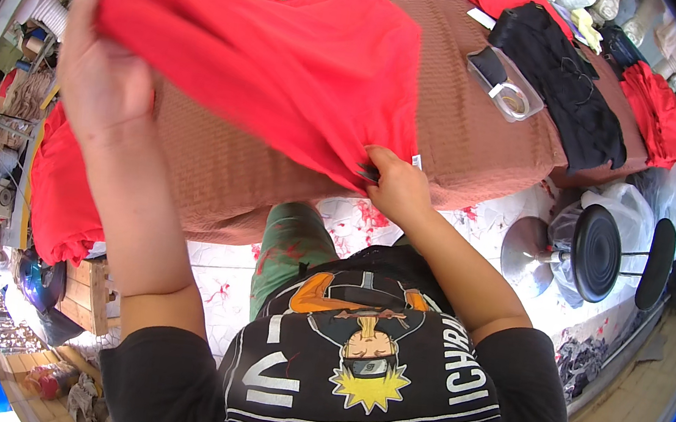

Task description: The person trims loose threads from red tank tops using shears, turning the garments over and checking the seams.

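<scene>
A red garment [290, 59] is stretched in the air over the brown-covered table. My left hand [108, 74] is raised high at the left and grips one end of the cloth, which hides part of its fingers. Lower and nearer to me, my right hand [399, 187] is closed on the garment's edge, beside a small white label [417, 162]. At the right fingertips shows a small dark thing [369, 172], too small to name. The cloth is slightly blurred near my left hand.
A brown quilted cover [482, 157] lies over the table. On it are a clear plastic box [505, 86] and a black garment [559, 86]. Red cloth is heaped at the left [59, 191] and far right [658, 116]. A black stool [595, 253] stands right, beside plastic bags.
</scene>
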The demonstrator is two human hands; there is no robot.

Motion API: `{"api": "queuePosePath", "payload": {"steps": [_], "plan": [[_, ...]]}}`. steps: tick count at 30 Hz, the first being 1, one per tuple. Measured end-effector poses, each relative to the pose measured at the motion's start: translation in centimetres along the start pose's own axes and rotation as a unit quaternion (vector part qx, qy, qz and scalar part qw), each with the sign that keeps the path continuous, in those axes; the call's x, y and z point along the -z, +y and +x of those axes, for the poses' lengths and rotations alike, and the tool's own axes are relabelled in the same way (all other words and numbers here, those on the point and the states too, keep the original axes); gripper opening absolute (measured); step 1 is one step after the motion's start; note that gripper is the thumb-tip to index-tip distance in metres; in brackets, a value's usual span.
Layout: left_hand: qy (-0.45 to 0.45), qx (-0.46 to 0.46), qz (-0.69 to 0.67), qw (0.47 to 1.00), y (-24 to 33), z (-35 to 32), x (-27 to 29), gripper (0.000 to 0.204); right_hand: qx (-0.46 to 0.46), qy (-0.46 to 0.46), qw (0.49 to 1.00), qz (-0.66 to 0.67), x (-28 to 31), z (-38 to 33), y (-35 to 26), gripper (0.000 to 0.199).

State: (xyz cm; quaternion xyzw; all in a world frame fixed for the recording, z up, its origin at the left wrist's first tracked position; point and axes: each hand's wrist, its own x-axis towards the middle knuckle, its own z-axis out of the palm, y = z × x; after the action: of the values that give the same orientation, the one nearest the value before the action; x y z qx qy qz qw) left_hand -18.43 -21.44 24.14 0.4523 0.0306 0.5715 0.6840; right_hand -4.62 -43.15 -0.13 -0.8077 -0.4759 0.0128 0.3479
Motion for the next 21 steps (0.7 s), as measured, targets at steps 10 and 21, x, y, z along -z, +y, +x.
{"api": "queuePosePath", "payload": {"steps": [10, 21], "plan": [[0.061, -0.303, 0.203, 0.929, 5.6, 3.3, 11.6, 0.019, -0.168, 0.262, 0.945, 0.101, 15.3, 1.3, 7.3, 0.026], [0.069, -0.135, 0.349, 0.925, 6.2, -1.1, 10.5, 0.033, 0.073, 0.36, 0.855, 0.367, 25.2, -2.7, 0.0, 0.032]]}}
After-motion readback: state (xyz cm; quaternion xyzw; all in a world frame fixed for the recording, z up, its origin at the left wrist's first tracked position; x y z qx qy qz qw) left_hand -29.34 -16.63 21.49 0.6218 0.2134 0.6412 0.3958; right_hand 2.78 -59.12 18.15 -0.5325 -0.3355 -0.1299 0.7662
